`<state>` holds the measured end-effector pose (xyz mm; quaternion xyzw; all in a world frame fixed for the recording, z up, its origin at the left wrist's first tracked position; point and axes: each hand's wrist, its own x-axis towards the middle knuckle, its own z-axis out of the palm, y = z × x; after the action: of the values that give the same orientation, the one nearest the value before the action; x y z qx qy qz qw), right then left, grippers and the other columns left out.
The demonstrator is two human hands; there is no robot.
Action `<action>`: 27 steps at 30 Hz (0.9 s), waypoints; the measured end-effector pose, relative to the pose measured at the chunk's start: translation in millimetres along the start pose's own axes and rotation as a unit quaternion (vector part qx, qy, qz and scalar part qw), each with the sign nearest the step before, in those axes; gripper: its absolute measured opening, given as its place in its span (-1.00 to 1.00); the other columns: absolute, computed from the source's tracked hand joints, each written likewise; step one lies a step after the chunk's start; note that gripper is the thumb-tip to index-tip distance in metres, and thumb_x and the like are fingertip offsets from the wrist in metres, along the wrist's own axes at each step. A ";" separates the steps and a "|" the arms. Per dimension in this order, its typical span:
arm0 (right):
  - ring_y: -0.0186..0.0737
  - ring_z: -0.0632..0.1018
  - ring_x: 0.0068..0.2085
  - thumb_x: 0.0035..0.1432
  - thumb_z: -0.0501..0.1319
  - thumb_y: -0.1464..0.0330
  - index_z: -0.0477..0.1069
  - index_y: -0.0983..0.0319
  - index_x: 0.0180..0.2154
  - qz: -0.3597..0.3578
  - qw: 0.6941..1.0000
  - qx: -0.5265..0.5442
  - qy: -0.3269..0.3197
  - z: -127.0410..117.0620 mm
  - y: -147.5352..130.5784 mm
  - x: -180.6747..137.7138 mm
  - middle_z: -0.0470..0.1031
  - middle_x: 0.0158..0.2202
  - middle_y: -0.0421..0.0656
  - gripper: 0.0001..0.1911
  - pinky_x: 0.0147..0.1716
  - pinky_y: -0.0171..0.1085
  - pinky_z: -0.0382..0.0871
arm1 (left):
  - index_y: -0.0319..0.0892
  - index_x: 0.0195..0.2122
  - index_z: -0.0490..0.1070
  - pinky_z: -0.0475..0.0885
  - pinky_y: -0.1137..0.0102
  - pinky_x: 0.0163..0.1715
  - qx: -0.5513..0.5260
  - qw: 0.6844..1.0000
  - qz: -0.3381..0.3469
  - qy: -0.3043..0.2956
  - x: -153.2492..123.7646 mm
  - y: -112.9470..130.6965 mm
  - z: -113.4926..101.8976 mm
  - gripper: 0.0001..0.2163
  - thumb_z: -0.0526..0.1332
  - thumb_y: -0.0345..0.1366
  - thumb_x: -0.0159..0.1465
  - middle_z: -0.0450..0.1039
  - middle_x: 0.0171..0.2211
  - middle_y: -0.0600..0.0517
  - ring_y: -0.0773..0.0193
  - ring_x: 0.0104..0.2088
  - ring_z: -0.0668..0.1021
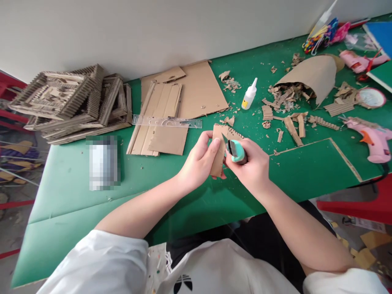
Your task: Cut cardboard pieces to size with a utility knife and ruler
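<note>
My left hand (200, 159) grips a small strip of cardboard (218, 157), its thumb pressed on the front face. Wrapped in my right hand (252, 163) is a utility knife (237, 151) with a turquoise and black handle. Its blade points up and left, close to the cardboard's face; whether it touches I cannot tell. A torn, corrugated edge shows along the upper right of the strip. Just beyond my left hand, a clear plastic ruler (167, 121) lies across cut cardboard pieces (168, 141).
A glue bottle (249, 94) stands behind my hands. Cardboard scraps (286, 96) and pink glue guns (372, 136) lie to the right. Stacked corrugated cardboard frames (76, 98) sit at the left, near a blurred-out object (104, 163). A large cardboard sheet (202, 87) rests by the wall.
</note>
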<state>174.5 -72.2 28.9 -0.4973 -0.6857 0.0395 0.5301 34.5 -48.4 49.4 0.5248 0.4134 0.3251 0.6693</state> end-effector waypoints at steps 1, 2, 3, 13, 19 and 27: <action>-0.35 0.46 -0.47 0.07 0.20 0.42 0.28 0.15 -0.39 -0.009 1.000 0.001 0.007 1.2 0.6 -0.3 0.41 -0.51 -0.28 -0.91 -0.50 -0.35 0.32 | -0.08 -0.16 0.11 0.30 0.58 -0.81 -0.006 1.000 0.002 -0.008 0.1 -0.1 0.0 -0.72 0.05 0.01 0.31 0.35 -0.63 0.25 0.35 -0.70 0.50; -0.36 0.46 -0.47 0.06 0.20 0.43 0.27 0.15 -0.39 -0.013 1.000 -0.001 0.008 2.2 1.1 -0.6 0.40 -0.52 -0.28 -0.90 -0.50 -0.36 0.32 | -0.08 -0.16 0.10 0.31 0.59 -0.81 -0.011 1.000 0.003 -0.017 0.2 -0.1 0.0 -0.73 0.06 -0.01 0.31 0.36 -0.62 0.25 0.35 -0.70 0.51; -0.36 0.46 -0.47 0.05 0.19 0.44 0.27 0.15 -0.39 -0.015 1.000 -0.004 0.005 2.9 1.6 -0.8 0.39 -0.52 -0.28 -0.89 -0.51 -0.36 0.32 | -0.08 -0.16 0.10 0.31 0.59 -0.80 -0.016 1.000 0.003 -0.025 0.2 -0.1 0.0 -0.74 0.06 -0.02 0.32 0.38 -0.62 0.24 0.34 -0.69 0.51; -0.25 0.49 -0.51 0.07 0.20 0.33 0.36 0.15 -0.40 0.164 0.983 -0.056 0.064 -25.5 39.9 17.7 0.44 -0.52 -0.22 -0.95 -0.51 -0.23 0.39 | -0.10 -0.20 0.07 0.37 0.55 -0.73 -0.074 0.996 0.008 -0.049 -1.5 7.4 -0.4 -0.79 -0.01 -0.07 0.35 0.47 -0.63 0.15 0.34 -0.69 0.50; -0.27 0.54 -0.47 0.09 0.16 0.39 0.43 0.17 -0.24 0.241 0.968 0.019 0.072 -34.2 67.0 24.8 0.54 -0.37 -0.18 -0.84 -0.55 -0.25 0.42 | -0.12 -0.16 0.13 0.46 0.47 -0.51 -0.067 0.997 0.033 -0.027 2.6 8.4 -1.2 -0.80 0.14 -0.23 0.25 0.48 -0.44 0.12 0.38 -0.52 0.53; -0.35 0.48 -0.51 0.05 0.26 0.19 0.43 0.16 -0.34 0.223 0.968 0.116 -0.017 -23.5 34.8 21.7 0.51 -0.44 -0.24 -0.81 -0.50 -0.31 0.38 | -0.16 -0.32 0.21 0.25 0.54 -0.58 0.133 0.990 0.052 -0.002 4.0 -0.8 -1.2 -0.85 0.12 -0.21 0.28 0.26 -0.53 0.16 0.48 -0.57 0.33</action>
<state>216.1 -50.1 33.8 -0.5717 -0.5574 0.2445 0.5501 35.2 -44.6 47.7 0.6310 0.4236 0.3005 0.5763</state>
